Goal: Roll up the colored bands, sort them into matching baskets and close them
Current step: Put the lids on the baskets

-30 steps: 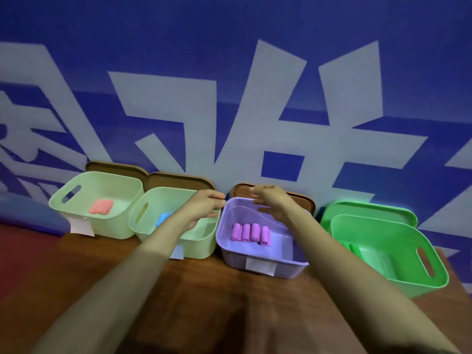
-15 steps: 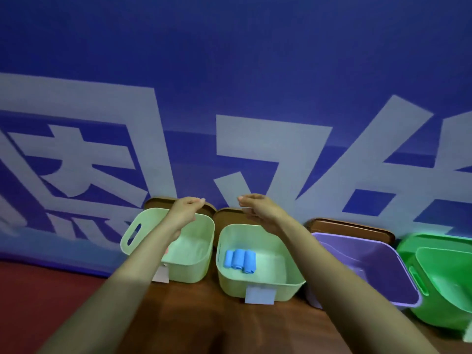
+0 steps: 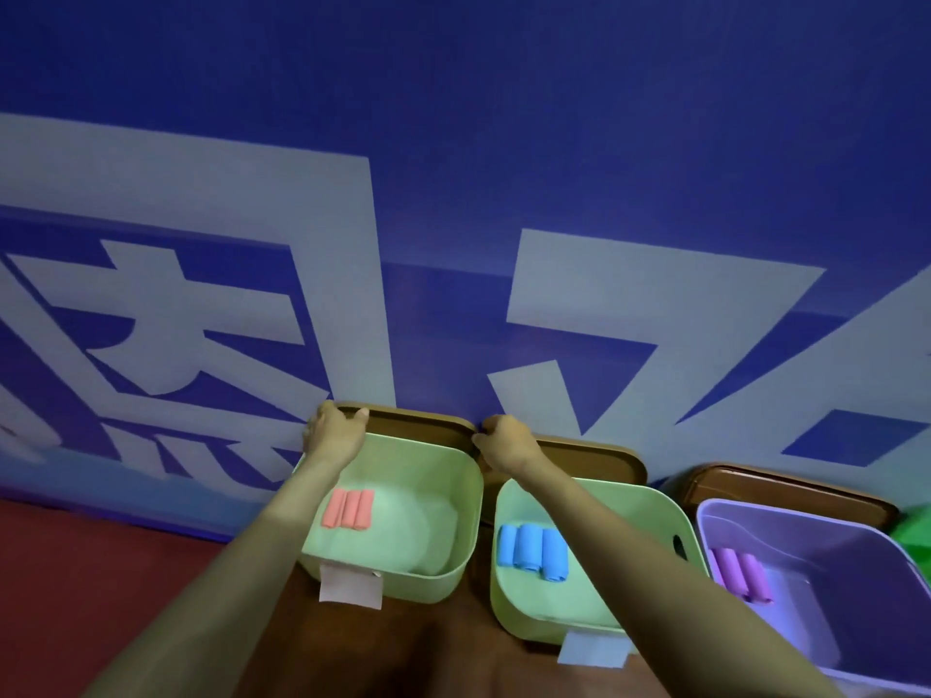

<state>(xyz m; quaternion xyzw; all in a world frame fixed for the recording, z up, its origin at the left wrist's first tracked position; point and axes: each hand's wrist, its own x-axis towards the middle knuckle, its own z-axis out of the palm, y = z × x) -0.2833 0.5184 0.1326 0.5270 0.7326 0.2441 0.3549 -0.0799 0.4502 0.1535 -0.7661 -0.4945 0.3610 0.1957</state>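
Three baskets stand in a row against the wall. The left pale green basket point(image 3: 456, 521) holds three rolled pink bands point(image 3: 348, 509). A brown lid point(image 3: 418, 420) leans upright behind it. My left hand point(image 3: 335, 433) grips the lid's left top corner, and my right hand point(image 3: 504, 440) grips its right top corner. The middle pale green basket point(image 3: 650, 511) holds three rolled blue bands point(image 3: 531, 545). The purple basket point(image 3: 826, 546) on the right holds rolled purple bands point(image 3: 738, 571).
Two more brown lids point(image 3: 594, 458) point(image 3: 786, 488) lean behind the middle and purple baskets. White paper labels point(image 3: 350, 586) point(image 3: 592, 649) hang on the basket fronts. A bright green basket point(image 3: 914, 534) shows at the right edge. The blue printed wall stands directly behind; the wooden table point(image 3: 428, 652) lies below.
My view has swung left along the row. Both hands moved from above the purple basket to the leftmost basket and now grip the brown lid behind it.
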